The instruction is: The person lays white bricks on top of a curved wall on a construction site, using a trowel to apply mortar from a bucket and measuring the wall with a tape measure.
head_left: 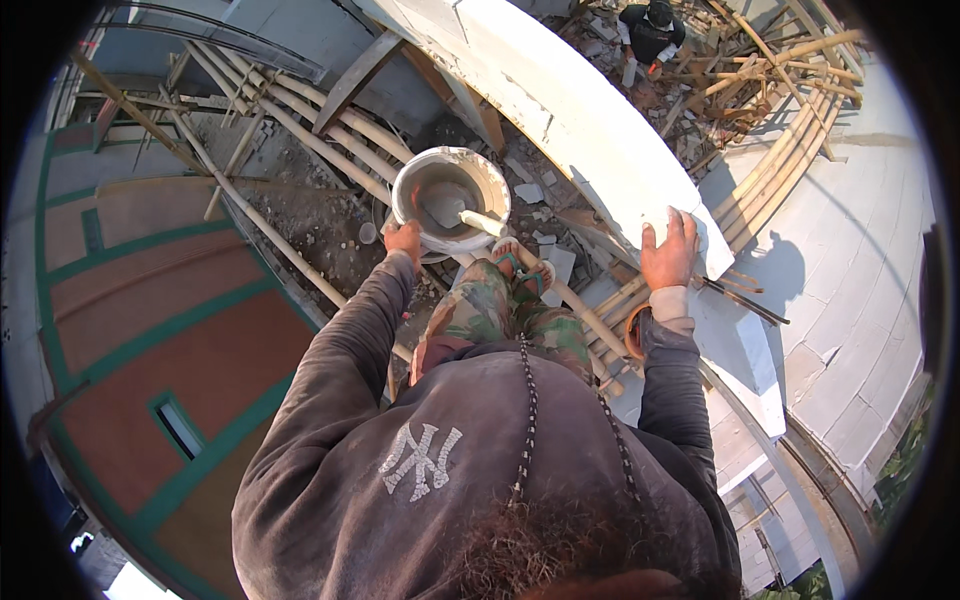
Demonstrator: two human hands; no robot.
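Observation:
My left hand (pixel 403 243) is closed on the near left rim of a whitish, plaster-smeared bucket (pixel 497 188). Grey wet mix (pixel 440 203) lies in the bottom of the bucket. A pale handle (pixel 482 222) leans out over its near right rim; the handle's lower end is in the mix. My right hand (pixel 670 252) rests with fingers spread on the near end of a curved white wall (pixel 600 140), holding nothing. Both arms reach forward, well apart.
Below my sandalled feet (pixel 520 268) run bamboo poles (pixel 590 312), with rubble (pixel 535 190) farther down. An orange rounded object (pixel 636 330) sits by my right forearm. Another person (pixel 652 32) works among debris at the far right. A brown, green-trimmed building face (pixel 150 370) stands left.

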